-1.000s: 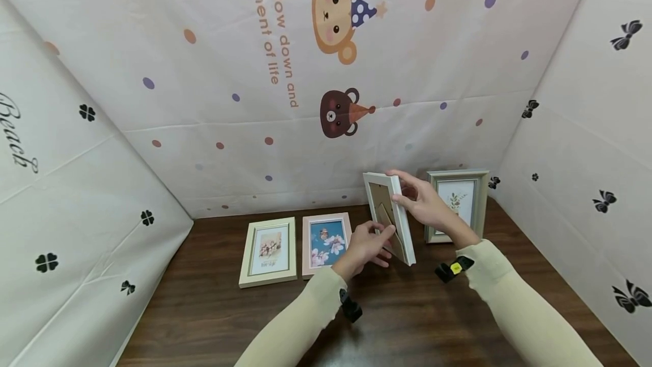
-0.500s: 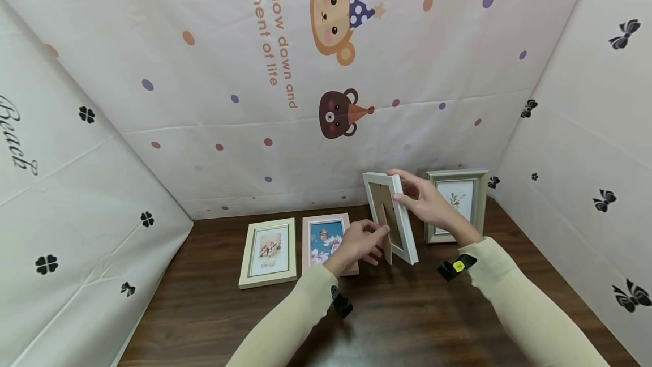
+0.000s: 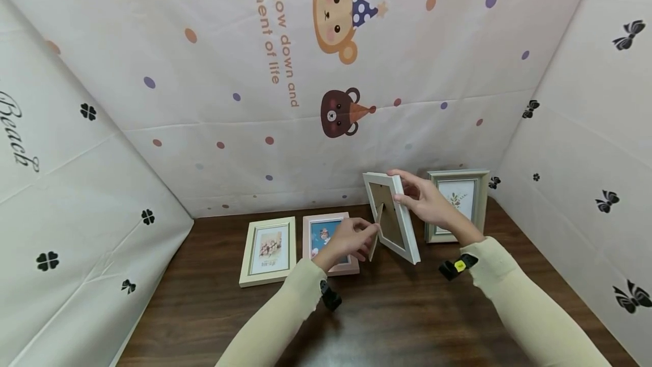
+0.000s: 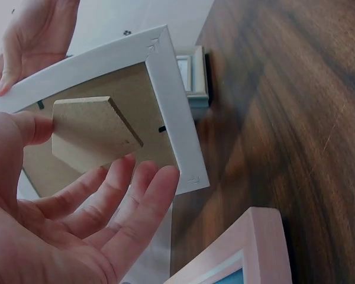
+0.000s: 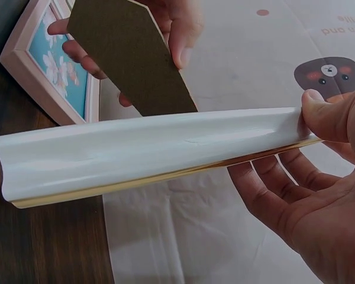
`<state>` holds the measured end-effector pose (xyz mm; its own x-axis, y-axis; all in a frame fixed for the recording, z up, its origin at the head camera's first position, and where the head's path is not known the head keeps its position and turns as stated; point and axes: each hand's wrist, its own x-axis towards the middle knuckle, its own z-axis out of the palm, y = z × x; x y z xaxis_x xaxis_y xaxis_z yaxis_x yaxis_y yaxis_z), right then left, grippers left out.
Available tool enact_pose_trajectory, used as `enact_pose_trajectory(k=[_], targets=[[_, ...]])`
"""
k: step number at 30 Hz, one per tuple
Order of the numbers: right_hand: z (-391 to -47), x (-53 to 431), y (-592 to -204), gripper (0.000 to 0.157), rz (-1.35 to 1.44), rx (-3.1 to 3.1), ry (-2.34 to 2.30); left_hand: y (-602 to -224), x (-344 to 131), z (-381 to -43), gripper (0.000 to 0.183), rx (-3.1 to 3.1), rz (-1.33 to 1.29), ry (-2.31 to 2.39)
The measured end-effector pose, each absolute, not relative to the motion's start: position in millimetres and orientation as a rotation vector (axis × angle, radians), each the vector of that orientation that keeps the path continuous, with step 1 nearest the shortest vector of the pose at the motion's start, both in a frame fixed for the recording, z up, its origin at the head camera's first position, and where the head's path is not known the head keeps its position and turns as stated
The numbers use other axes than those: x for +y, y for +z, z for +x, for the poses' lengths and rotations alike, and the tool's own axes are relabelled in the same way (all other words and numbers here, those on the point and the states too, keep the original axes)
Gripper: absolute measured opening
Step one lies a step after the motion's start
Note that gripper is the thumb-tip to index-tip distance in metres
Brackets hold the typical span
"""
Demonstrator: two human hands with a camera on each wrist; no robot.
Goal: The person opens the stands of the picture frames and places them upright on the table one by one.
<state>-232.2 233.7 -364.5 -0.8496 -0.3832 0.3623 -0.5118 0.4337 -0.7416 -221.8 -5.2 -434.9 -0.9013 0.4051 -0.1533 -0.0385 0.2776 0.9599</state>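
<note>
A white picture frame [image 3: 403, 225] stands tilted over the table with its brown backing toward my left hand. My right hand [image 3: 425, 201] grips its upper edge; in the right wrist view the thumb lies on one side of the white moulding [image 5: 154, 145] and the fingers on the other. From the backing a cardboard easel stand [image 4: 89, 130] swings out at an angle. My left hand [image 3: 348, 240] pinches this stand between thumb and fingers, the thumb on one edge and fingertips on the opposite one. The frame's picture side is hidden in the head view.
On the dark wooden table [image 3: 204, 321] lie a cream picture frame [image 3: 244, 259] at left and a pink picture frame [image 3: 351, 265], partly behind my left hand. A grey-green picture frame [image 3: 479, 208] stands upright at right. Printed cloth walls [image 3: 229, 174] enclose the back and sides.
My left hand has moved left, pulling the easel stand away from the backing so that it sticks out further. The white frame has turned slightly; my right hand keeps its grip.
</note>
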Motion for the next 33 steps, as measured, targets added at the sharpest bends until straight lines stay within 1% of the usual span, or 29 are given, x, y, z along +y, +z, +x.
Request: enact_pose_trajectory(k=[11,22,28,33], targets=[[-231,234,-364,0.052,0.817,-2.540,1.396,-432,-7,-222,0.042,2.217,0.323,1.622],[-232,229,-358,0.053,0.808,-2.532,1.381,-424,-9,-221,0.042,2.224,0.341,1.595],[-233,225,-353,0.053,0.797,-2.518,1.353,-410,-6,-214,0.040,2.573,0.495,1.560],[-234,222,-350,0.054,0.771,-2.533,1.312,-390,6,-201,0.028,2.848,0.649,1.706]])
